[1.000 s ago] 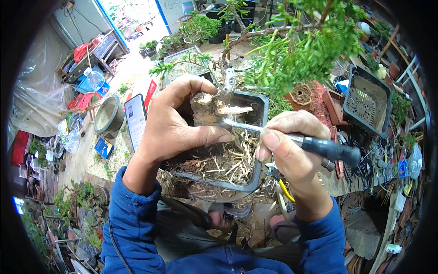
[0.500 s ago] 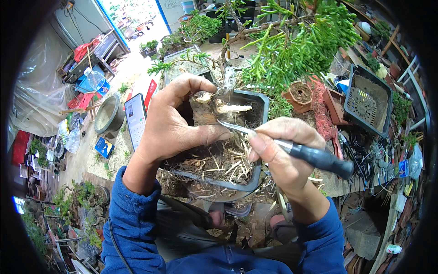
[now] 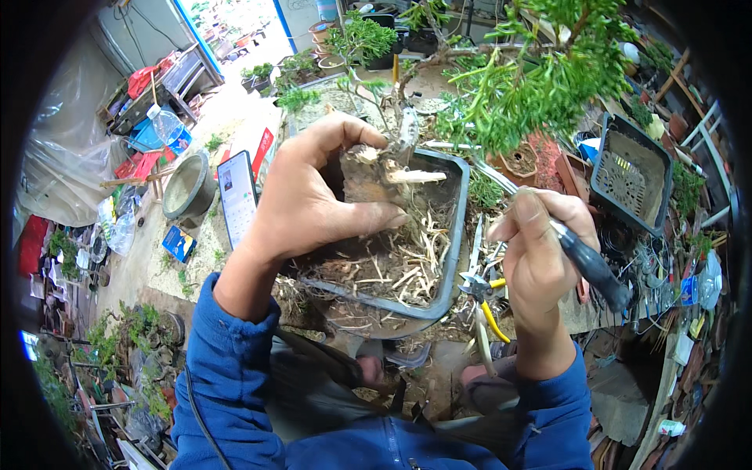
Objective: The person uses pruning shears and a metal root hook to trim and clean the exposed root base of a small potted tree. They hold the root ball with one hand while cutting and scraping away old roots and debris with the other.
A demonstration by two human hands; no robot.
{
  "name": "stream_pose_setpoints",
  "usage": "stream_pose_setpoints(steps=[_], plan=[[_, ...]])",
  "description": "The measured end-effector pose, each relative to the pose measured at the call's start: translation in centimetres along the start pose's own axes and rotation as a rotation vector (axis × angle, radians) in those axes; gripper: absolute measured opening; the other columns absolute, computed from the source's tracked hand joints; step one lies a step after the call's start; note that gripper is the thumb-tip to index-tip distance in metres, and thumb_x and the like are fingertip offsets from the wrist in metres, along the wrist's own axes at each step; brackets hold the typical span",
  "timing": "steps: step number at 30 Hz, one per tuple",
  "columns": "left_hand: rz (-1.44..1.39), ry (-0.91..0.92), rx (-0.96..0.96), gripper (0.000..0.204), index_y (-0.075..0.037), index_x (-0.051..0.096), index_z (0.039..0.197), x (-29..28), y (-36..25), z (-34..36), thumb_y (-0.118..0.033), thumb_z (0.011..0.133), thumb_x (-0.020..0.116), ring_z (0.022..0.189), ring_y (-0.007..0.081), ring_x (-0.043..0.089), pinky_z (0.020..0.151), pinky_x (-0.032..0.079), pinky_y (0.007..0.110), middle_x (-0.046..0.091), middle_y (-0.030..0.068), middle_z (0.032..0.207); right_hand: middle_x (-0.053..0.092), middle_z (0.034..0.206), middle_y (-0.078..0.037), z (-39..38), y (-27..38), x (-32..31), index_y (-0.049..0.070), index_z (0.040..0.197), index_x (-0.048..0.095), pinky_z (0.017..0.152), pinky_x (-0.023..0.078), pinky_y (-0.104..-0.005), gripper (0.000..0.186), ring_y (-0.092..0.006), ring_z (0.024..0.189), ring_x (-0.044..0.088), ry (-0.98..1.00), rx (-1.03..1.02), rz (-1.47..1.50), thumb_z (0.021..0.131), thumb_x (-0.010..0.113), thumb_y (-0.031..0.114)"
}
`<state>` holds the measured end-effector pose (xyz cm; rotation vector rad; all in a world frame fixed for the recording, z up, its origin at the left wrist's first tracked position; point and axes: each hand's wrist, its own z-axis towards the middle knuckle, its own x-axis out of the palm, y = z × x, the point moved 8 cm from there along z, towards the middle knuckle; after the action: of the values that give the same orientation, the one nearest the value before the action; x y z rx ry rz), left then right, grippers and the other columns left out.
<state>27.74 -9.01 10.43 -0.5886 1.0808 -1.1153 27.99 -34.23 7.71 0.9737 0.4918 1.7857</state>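
Note:
My left hand [image 3: 309, 200] grips the pale trunk base [image 3: 368, 168] of a small tree standing in a grey rectangular pot [image 3: 453, 258]. Soil, roots and wood chips fill the pot. My right hand [image 3: 536, 251] is to the right of the pot, closed around a black-handled metal tool [image 3: 586, 262] whose thin tip points up and left toward the green foliage [image 3: 533, 86]. The tip is apart from the trunk.
Yellow-handled pliers [image 3: 482, 301] lie beside the pot. A phone [image 3: 236, 196] and a round grey bowl [image 3: 188, 188] sit to the left. An empty black mesh pot [image 3: 630, 172] stands at right, with small terracotta pots [image 3: 521, 160] under the foliage.
My right hand has pulled the tool out of the pot and moved to the right, lifting the tip away from the trunk. My left hand keeps its hold.

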Motion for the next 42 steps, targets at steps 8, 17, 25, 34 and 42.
stream_pose_setpoints(steps=[8,17,25,34,42], plan=[[-0.143,0.098,-0.036,0.066,-0.001,0.061,0.123,0.4,0.3,0.3,-0.007,0.066,0.094,0.103,0.0109,0.061,0.094,0.050,0.027,0.063,0.0022,0.111,0.072,0.074,-0.010,-1.5,-3.1,3.0,-0.004,0.091,0.071,0.055,0.053,-0.0238,0.007,-0.0129,0.058,0.068,0.161,0.359,0.224,0.090,0.076,0.001],[-0.153,0.084,-0.034,0.067,-0.001,0.060,0.123,0.7,0.6,0.3,-0.004,0.065,0.094,0.104,0.0110,0.064,0.093,0.053,0.028,0.066,0.0043,0.113,0.072,0.075,-0.007,-2.7,-2.3,2.9,-0.002,0.092,0.072,0.056,0.053,-0.0228,0.006,-0.0092,0.063,0.068,0.084,0.231,0.010,0.089,0.078,-0.001],[-0.140,0.068,-0.019,0.067,0.000,0.059,0.123,0.6,0.6,0.1,-0.004,0.066,0.094,0.098,0.0123,0.067,0.088,0.056,0.028,0.066,0.0069,0.112,0.069,0.077,-0.014,-0.9,-1.9,0.1,-0.006,0.100,0.065,0.056,0.056,-0.0289,0.015,-0.0163,0.060,0.065,-0.138,0.085,-0.025,0.099,0.070,0.007],[-0.191,0.117,0.066,0.071,0.002,0.056,0.127,0.8,0.6,0.4,-0.003,0.068,0.095,0.102,0.0165,0.068,0.090,0.057,0.032,0.066,0.0098,0.114,0.069,0.074,-0.013,-2.3,-3.2,3.2,-0.006,0.099,0.069,0.052,0.053,-0.0268,0.008,-0.0171,0.054,0.065,0.149,0.375,0.217,0.095,0.071,0.001],[-0.219,0.132,0.066,0.071,0.003,0.054,0.128,1.0,0.5,0.4,0.000,0.070,0.093,0.099,0.0187,0.071,0.090,0.059,0.033,0.069,0.0124,0.114,0.069,0.077,-0.015,-1.2,-2.9,2.2,-0.006,0.104,0.067,0.054,0.054,-0.0278,0.011,-0.0182,0.056,0.065,0.107,0.205,0.242,0.098,0.068,0.004]])
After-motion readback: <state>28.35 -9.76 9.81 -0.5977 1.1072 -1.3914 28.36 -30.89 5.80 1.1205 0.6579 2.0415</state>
